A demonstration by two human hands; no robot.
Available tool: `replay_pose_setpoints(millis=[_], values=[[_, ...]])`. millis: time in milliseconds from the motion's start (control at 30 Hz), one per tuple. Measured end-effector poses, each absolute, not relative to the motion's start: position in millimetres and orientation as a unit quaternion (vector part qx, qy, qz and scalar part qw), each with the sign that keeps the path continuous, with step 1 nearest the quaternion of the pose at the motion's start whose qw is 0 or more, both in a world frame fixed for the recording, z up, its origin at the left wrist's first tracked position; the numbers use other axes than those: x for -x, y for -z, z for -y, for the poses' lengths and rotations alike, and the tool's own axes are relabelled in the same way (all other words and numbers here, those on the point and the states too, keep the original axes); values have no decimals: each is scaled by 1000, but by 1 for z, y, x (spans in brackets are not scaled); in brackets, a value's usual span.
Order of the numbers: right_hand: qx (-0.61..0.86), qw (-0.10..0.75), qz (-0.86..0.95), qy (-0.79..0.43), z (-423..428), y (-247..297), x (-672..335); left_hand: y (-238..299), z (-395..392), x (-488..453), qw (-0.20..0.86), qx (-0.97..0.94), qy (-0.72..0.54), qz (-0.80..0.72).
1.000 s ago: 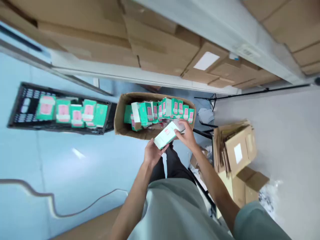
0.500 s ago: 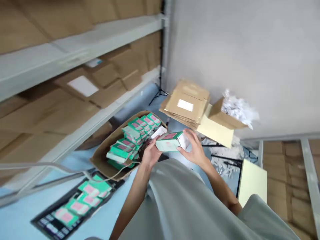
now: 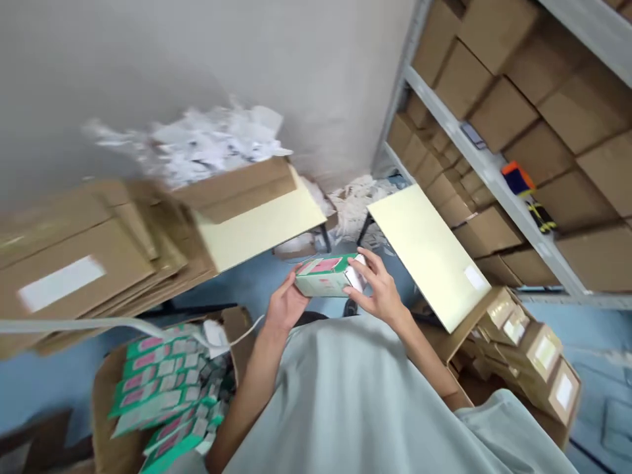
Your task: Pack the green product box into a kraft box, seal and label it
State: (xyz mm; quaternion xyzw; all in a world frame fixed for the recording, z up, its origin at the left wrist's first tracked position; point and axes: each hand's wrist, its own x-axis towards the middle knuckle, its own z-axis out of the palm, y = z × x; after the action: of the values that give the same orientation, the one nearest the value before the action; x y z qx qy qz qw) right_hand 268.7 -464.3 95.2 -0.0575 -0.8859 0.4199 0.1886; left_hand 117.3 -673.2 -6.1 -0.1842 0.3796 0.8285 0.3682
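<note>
Green-white box (image 3: 322, 284) is gripped by left hand (image 3: 286, 304) (9 o'clock) and right hand (image 3: 380, 293) (3 o'clock), both half-curled.

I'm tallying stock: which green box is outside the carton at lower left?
The green box held between left hand and right hand; the other green boxes in view lie inside that carton.

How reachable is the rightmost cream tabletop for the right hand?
Probably yes, though distance is hard to judge: nothing visible stands between the right hand and cream tabletop. That hand grips the green-and-white box, which the left hand also holds.
</note>
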Motion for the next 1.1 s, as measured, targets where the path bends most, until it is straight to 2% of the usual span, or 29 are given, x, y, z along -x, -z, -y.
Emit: replay_pose_setpoints(millis=[167,333,467,600,733,833,1100], values=[[168,176,885,-397,403,-90,-310,1,566,-128,473,150,-769,-403],[224,250,868,-365,353,-77,-329,11,484,-116,586,95,-680,-430],[260,289,837,-385,313,-74,-329,32,422,-85,681,27,-575,-453],[385,343,745,-422,271,-68,-300,44,361,-54,748,-77,-491,-441],[522,408,588,-465,219,-57,-259,37,312,-25,765,-150,-450,-436],[583,414,501,-488,184,-51,-236,25,282,-3,768,-198,-430,-432],[611,435,431,-502,148,-53,-218,6,230,23,798,-227,-392,-397]])
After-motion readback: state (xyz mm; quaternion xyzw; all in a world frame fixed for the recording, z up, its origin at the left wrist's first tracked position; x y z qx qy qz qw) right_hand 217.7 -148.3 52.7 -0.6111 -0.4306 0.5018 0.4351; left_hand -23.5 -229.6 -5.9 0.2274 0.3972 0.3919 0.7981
